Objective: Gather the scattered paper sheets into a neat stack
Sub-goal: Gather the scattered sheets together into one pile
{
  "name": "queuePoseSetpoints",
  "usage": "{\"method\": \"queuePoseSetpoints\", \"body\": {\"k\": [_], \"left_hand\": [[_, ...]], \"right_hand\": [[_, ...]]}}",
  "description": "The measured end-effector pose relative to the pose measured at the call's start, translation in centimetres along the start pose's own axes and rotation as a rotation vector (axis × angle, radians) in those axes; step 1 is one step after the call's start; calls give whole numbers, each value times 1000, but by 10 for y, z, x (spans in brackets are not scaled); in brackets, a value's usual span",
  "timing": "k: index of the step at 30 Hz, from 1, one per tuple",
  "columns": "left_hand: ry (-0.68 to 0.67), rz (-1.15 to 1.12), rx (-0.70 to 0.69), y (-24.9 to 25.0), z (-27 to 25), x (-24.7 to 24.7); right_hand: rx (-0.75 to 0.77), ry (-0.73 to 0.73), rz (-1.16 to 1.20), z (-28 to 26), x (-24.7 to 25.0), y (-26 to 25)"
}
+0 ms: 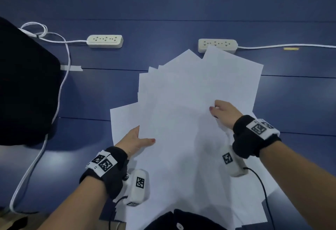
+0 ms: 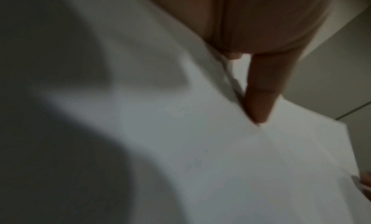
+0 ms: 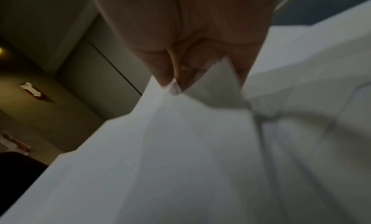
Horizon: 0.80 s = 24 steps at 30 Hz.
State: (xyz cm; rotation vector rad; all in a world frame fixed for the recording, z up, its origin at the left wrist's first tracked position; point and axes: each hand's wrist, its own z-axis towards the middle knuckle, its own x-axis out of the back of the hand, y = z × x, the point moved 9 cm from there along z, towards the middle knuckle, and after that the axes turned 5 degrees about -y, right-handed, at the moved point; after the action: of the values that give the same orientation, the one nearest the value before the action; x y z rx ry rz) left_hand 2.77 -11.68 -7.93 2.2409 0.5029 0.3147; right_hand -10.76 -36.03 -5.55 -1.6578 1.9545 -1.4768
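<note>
Several white paper sheets (image 1: 181, 106) lie fanned and overlapping on the blue table (image 1: 91, 93) in front of me. My left hand (image 1: 138, 141) holds the left edge of the upper sheets, thumb on top and fingers hidden beneath. In the left wrist view the thumb (image 2: 261, 91) presses on the paper (image 2: 200, 148). My right hand (image 1: 221, 111) pinches sheets at the right side of the fan; in the right wrist view its fingertips (image 3: 172, 78) close on a paper corner (image 3: 210, 84), with more sheets (image 3: 160, 164) spreading below.
Two white power strips (image 1: 105, 41) (image 1: 218, 45) lie behind the papers, with white cables (image 1: 60, 87) running left and right. A large black object (image 1: 23, 87) sits at the left. A strip of tape (image 1: 71, 68) marks the table. A dark garment (image 1: 181, 220) shows at the near edge.
</note>
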Motion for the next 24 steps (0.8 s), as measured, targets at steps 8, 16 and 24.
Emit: {"method": "queuePoseSetpoints", "body": {"k": [8,16,24], "left_hand": [[188,-277,-68,0,-4,28],[105,-222,-89,18,1,9],[341,-196,-163,8,-13,43]], "right_hand": [[-66,340,565,-50,47,60],[72,-14,242,-56,-24,6],[-120,385,-379,-24,67,52]]}}
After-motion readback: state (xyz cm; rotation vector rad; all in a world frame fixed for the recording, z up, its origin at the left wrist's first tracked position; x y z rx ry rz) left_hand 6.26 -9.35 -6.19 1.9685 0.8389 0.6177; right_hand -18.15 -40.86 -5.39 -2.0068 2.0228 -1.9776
